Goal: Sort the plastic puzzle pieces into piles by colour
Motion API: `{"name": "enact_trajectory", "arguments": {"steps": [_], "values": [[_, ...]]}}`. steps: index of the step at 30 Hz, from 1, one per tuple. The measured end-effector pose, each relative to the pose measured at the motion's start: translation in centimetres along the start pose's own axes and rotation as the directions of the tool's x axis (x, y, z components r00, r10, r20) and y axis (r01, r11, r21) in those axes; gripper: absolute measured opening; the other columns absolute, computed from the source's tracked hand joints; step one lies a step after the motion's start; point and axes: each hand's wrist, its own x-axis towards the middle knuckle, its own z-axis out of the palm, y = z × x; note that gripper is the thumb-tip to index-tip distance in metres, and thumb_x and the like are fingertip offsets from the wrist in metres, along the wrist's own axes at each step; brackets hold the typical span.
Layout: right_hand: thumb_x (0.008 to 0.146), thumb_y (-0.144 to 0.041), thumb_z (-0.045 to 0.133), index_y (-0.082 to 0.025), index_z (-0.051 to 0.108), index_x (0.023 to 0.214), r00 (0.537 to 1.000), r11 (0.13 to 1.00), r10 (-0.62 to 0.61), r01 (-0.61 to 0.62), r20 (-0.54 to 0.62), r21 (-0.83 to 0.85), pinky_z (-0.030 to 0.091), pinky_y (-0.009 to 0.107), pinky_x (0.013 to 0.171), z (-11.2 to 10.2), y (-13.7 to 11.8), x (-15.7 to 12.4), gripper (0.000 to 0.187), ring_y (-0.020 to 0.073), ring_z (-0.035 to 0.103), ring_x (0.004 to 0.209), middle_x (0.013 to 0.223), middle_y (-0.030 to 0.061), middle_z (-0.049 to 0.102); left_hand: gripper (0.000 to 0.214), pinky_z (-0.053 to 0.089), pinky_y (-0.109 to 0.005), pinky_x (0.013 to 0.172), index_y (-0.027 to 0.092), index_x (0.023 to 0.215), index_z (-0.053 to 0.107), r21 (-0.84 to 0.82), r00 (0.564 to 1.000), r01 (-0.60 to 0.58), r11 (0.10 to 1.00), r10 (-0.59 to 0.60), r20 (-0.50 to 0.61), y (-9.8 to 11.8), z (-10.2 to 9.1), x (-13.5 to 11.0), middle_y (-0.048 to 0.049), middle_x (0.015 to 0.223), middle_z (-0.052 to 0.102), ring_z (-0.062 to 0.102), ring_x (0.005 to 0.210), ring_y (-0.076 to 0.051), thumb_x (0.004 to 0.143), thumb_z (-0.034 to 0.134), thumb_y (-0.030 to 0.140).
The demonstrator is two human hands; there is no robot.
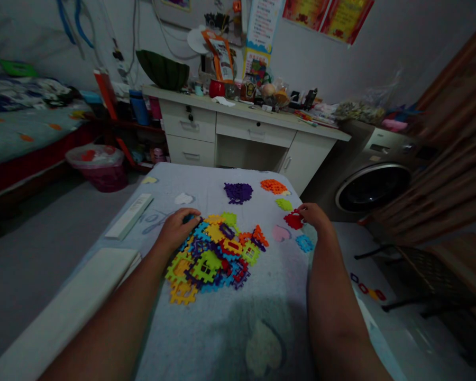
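Touching the right edge of some red toothed pieces point(293, 219) with the right hand point(313, 214), to the right of the mixed pile point(212, 262). Curling that grip nearly closed there, but being unable to tell a pinch from a light touch. Resting the left hand point(178, 226) at the far left edge of the pile, bending that grip loosely beside a blue piece point(188, 217); again being unable to tell any firm hold. Lying flat, for the red pieces, and pointing one end toward the right hand, with the long axis running roughly sideways. Slanting, for the pile, from near left to far right. Hiding many lower pieces under upper ones, blurring single outlines among the red, and cutting off both forearms point(335, 286) below. Standing on a cloth-covered worktop point(289, 301) in a dim room, facing white drawers point(190, 129) beyond the pile and a washing machine point(339, 164) beyond its right.
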Motion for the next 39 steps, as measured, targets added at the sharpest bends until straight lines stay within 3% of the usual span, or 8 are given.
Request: {"name": "enact_trajectory", "arguments": {"steps": [6,10,13,16,21,30,35,39], "values": [[0.076,-0.004,0.052,-0.014,0.070,0.080,0.997,1.000,-0.027,0.026,0.065,0.012,0.038,0.017,0.049,0.2,-0.3,0.0,0.020,0.0097,0.056,0.051,0.057,-0.0010,0.062,0.038,0.046,-0.040,0.097,0.021,0.097,0.070,-0.008,1.000,0.005,1.000,-0.005,0.001,-0.1,0.0,0.0,-0.0066,0.107,0.071,0.064,0.102,-0.027,0.076,0.058,0.050],[0.080,-0.009,0.052,-0.013,0.069,0.099,0.996,0.994,0.065,-0.060,-0.056,0.091,0.039,0.018,0.048,-0.1,0.3,0.1,0.026,0.0097,0.059,0.052,0.071,0.0023,0.068,0.038,0.046,-0.040,0.097,0.021,0.097,0.070,-0.004,1.000,0.000,1.000,0.000,0.008,-0.1,0.0,0.0,-0.0070,0.107,0.071,0.064,0.103,-0.027,0.076,0.058,0.050],[0.080,-0.010,0.053,-0.012,0.070,0.102,0.983,0.990,0.126,-0.134,-0.135,-0.052,0.041,0.018,0.054,-0.2,1.2,0.2,0.029,0.0121,0.065,0.063,0.081,0.0075,0.072,0.039,0.046,-0.040,0.098,0.021,0.098,0.070,-0.005,1.000,0.002,1.000,-0.002,0.010,0.0,-0.1,0.0,-0.0071,0.108,0.071,0.064,0.103,-0.027,0.076,0.057,0.051],[0.076,-0.011,0.057,-0.011,0.075,0.093,0.986,0.962,0.137,-0.155,-0.092,-0.226,0.043,0.020,0.061,-0.3,1.8,0.2,0.025,0.0163,0.068,0.074,0.076,0.0111,0.072,0.040,0.046,-0.039,0.098,0.020,0.099,0.070,-0.006,1.000,0.010,1.000,-0.009,0.007,0.2,-0.1,-0.1,-0.0071,0.108,0.071,0.064,0.102,-0.026,0.075,0.057,0.051],[0.071,-0.012,0.062,-0.012,0.078,0.089,0.988,0.948,0.150,-0.157,-0.045,-0.279,0.045,0.023,0.066,-0.4,1.6,0.1,0.024,0.0205,0.069,0.080,0.078,0.0130,0.073,0.040,0.047,-0.039,0.096,0.021,0.098,0.070,-0.011,1.000,0.016,1.000,-0.016,0.000,0.3,0.0,-0.2,-0.0066,0.107,0.071,0.064,0.101,-0.026,0.075,0.058,0.052],[0.080,-0.009,0.055,-0.014,0.073,0.105,0.994,0.955,0.051,-0.021,0.094,-0.295,0.042,0.021,0.063,0.2,0.7,-0.3,0.031,0.0131,0.063,0.069,0.081,0.0062,0.072,0.038,0.047,-0.038,0.096,0.021,0.099,0.071,-0.010,1.000,0.020,1.000,-0.020,-0.005,0.2,0.0,-0.2,-0.0064,0.108,0.071,0.064,0.102,-0.026,0.076,0.058,0.049],[0.082,-0.015,0.061,-0.015,0.069,0.111,0.991,0.958,-0.087,0.110,0.098,-0.264,0.044,0.022,0.065,-0.6,-2.9,-1.6,0.030,0.0139,0.064,0.075,0.099,0.0094,0.072,0.037,0.047,-0.038,0.095,0.021,0.098,0.071,-0.003,1.000,0.011,1.000,-0.011,-0.007,0.0,0.0,-0.1,-0.0058,0.107,0.072,0.064,0.101,-0.026,0.076,0.059,0.048],[0.079,-0.022,0.069,-0.020,0.070,0.101,0.860,0.900,-0.339,0.414,0.382,-0.134,0.048,0.022,0.069,0.6,-7.9,-3.9,0.022,0.0145,0.064,0.080,0.099,0.0045,0.070,0.038,0.048,-0.038,0.095,0.021,0.099,0.071,0.000,1.000,0.006,1.000,-0.006,-0.007,-0.1,0.1,-0.1,-0.0062,0.107,0.071,0.064,0.100,-0.026,0.076,0.058,0.049]]}}
